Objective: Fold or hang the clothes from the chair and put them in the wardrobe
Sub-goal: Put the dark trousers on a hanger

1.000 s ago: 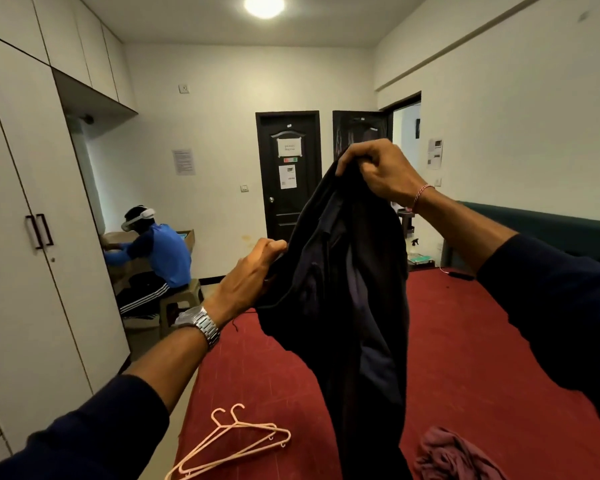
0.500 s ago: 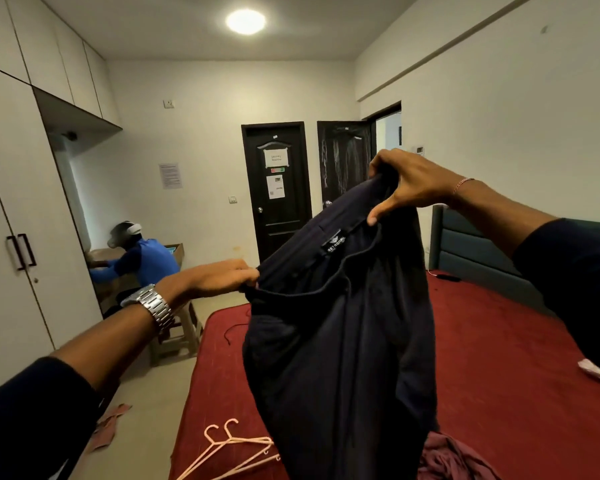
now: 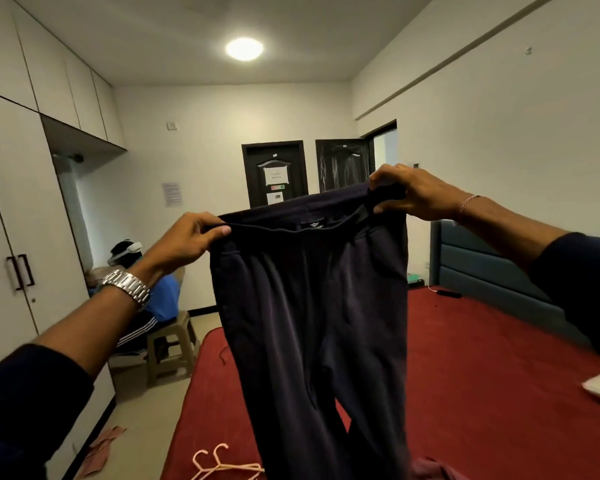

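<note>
The wardrobe (image 3: pixel 11 237) fills the left wall, its tall pale doors closed, with dark handles (image 3: pixel 21 271) side by side at the middle seam. A bed (image 3: pixel 482 393) with a red cover takes up the lower right of the room, a padded dark headboard (image 3: pixel 482 271) behind it against the right wall.

A pair of dark navy trousers (image 3: pixel 312 323) hangs in mid-air over the bed's near edge, spread flat by the waistband, with the legs dropping out of view at the bottom. A small label shows inside the back of the waist. The left hand (image 3: pixel 184 244) has a clenched grip on the waistband's left corner, thumb on top and fingers curled under the cloth; a metal watch (image 3: pixel 129 287) sits on that wrist. The right hand (image 3: pixel 413 192) grips the right corner a little higher, fingers wrapped over the bunched band, a thin bracelet (image 3: pixel 468 202) at the wrist.

A second person in a blue top (image 3: pixel 160 296) sits on a plastic stool (image 3: pixel 170 344) beyond the wardrobe. On the bed's near end lie pink hangers (image 3: pixel 222 465) just left of the trouser legs and a maroon garment (image 3: pixel 433 471) just right of them. A pinkish cloth (image 3: pixel 104 445) lies on the floor by the wardrobe.
</note>
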A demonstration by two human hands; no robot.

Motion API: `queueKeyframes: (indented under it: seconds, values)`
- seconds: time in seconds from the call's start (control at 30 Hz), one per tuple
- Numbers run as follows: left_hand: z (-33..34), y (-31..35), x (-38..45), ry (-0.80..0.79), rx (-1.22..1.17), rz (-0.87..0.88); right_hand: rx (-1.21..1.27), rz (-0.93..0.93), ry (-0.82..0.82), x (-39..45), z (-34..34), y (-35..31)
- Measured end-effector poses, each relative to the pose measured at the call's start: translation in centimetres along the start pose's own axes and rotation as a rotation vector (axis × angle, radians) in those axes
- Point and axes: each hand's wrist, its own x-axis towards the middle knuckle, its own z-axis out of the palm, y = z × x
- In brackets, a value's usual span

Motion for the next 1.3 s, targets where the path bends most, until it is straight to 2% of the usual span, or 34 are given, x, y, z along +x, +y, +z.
queueKeyframes:
  seconds: [0.17,0.33,0.47,0.53,0.63,0.77,0.93,1.07,1.2,1.3]
  values:
    - [-2.1,1.4,2.3,0.031,-0.192,-0.084,-0.014,-0.077,0.036,0.0,-1.3,0.6]
    - [-3.9,4.1,4.4,0.168,-0.341,-0.076,-0.075,-0.130,-0.005,0.9,-2.5,0.5]
    - [-5.0,5.6,5.9,0.194,-0.444,-0.074,-0.043,-0.058,0.132,1.9,-3.4,0.6]
    - [-5.4,6.2,6.4,0.197,-0.438,-0.076,-0.030,-0.007,0.128,2.5,-4.0,0.6]
    - [-6.4,6.7,6.4,0.185,-0.344,-0.109,0.040,0.124,0.173,3.2,-5.0,0.6]
    - [-6.7,7.1,6.6,0.193,-0.250,-0.173,0.016,0.261,0.337,4.6,-5.5,0.3]
    - [-5.6,8.1,7.7,0.334,-0.191,-0.198,0.019,0.276,0.489,6.7,-5.7,-1.4]
    - [-5.3,8.1,7.6,0.338,-0.012,-0.074,0.009,0.135,0.421,6.8,-6.8,-2.4]
    - [-6.0,7.0,6.9,0.253,0.187,0.075,-0.044,0.114,0.384,7.0,-7.4,-1.4]
    - [-5.8,6.9,6.9,0.284,0.229,0.142,-0.095,0.057,0.277,7.0,-7.2,-1.2]
